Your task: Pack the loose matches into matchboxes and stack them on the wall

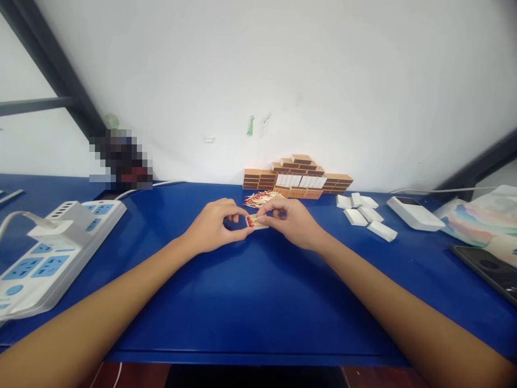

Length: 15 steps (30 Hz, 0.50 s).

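Between my two hands is a small white matchbox tray point(262, 227) with red-tipped matches point(251, 221) lying in it. My left hand point(216, 225) is closed on the tray's left end, thumb in front and fingers behind. Over the right part of the tray, my right hand point(290, 221) has thumb and forefinger pinched together at the matches; whether it grips matches or the tray's edge I cannot tell. Just behind the hands lies a loose pile of matches point(260, 198), partly covered by my right hand.
Brown matchbox sleeves point(299, 178) are stacked against the wall, some white pieces among them. Several white trays point(369, 213) lie to the right, beside a white device point(415, 213), a plastic bag point(476, 218) and a phone point(488, 269). A power strip point(60, 258) occupies the left.
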Tool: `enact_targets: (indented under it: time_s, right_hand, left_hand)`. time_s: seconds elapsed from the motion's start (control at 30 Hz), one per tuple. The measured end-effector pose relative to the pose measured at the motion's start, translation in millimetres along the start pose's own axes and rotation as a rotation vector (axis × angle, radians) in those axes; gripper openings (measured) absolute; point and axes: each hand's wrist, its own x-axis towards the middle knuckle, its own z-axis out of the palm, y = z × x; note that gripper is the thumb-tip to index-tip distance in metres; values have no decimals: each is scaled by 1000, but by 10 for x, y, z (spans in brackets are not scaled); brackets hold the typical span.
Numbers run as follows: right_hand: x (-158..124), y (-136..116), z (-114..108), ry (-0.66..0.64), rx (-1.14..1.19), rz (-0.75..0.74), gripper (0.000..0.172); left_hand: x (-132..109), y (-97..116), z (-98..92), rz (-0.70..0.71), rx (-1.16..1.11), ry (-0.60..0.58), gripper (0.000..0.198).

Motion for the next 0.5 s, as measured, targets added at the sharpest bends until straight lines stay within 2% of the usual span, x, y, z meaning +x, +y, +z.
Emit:
enact_targets:
  time_s: [0.13, 0.33, 0.5]
  right_hand:
    - [8, 29, -16, -47, -42, -9, 15]
    - [17, 26, -129, -14, -37, -19, 17]
    - [-2, -23, -173, -135, -118, -60, 14]
  left_hand:
    - [-9, -10, -1, -23, -6, 11, 23]
    - [-7, -10, 4, -4, -16, -4, 24]
    - [3, -5, -14, -19, -19, 3, 26]
